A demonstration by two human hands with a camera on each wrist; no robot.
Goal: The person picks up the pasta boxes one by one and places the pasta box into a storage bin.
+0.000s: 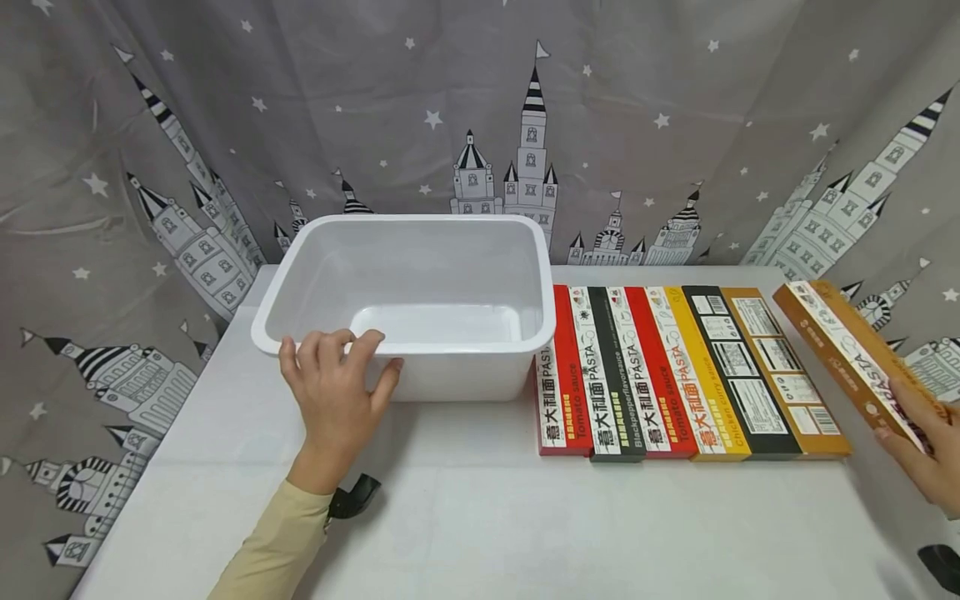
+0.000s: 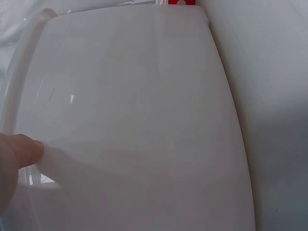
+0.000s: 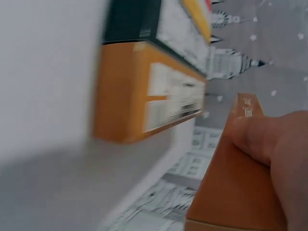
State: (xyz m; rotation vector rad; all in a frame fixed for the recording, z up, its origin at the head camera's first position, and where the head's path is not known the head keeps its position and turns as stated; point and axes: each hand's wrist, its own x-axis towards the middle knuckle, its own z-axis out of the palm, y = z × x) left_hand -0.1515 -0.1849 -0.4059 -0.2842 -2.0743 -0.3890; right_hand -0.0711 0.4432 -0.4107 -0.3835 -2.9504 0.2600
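A long orange-brown cardboard box labelled "PASTA" (image 1: pixel 847 354) is pinched near one end by the fingers of the right hand (image 1: pixel 943 467), raised right of a row of red, black, yellow and brown cardboard boxes (image 1: pixel 667 375), apparently aligned for access and printed "Tomato sauce" and "Chicken curry sauce". A rectangular white plastic tub (image 1: pixel 457 375) is gripped at its near rim by the left hand's (image 1: pixel 330 383) fingers, presumably for steadiness.
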